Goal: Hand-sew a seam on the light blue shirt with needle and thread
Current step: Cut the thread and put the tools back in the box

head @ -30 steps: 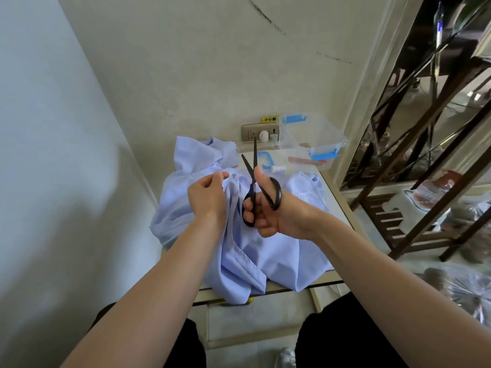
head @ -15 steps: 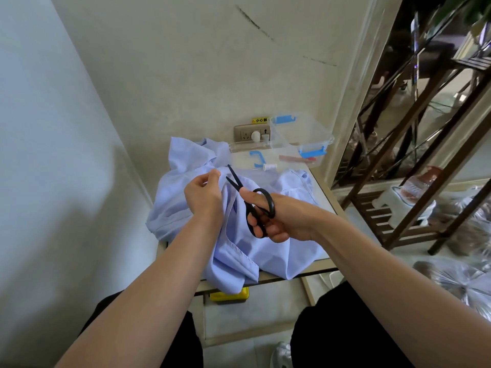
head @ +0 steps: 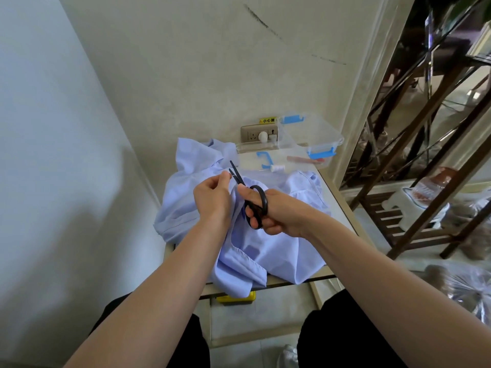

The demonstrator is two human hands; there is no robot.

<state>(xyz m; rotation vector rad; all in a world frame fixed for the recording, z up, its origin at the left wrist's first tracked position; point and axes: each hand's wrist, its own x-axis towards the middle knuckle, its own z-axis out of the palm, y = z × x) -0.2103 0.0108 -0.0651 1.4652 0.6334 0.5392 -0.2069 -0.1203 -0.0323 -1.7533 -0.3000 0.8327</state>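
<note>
Gripping scissors [head: 263, 199], right hand [head: 285, 216]; shirt [head: 279, 251], left hand [head: 212, 200].

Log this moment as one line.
right hand: grips black scissors, blades slightly open | left hand: pinches light blue shirt by blade tips | thread spool: behind shirt

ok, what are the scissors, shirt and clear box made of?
Scissors: all black, matte; blades probably coated metal, handle loops likely plastic, hard to tell.
Shirt: light blue woven cloth, matte, soft folds and stitched hems; cotton or blend, can't say.
Box: clear hard plastic, glossy, see-through walls, blue clip latches.
</note>
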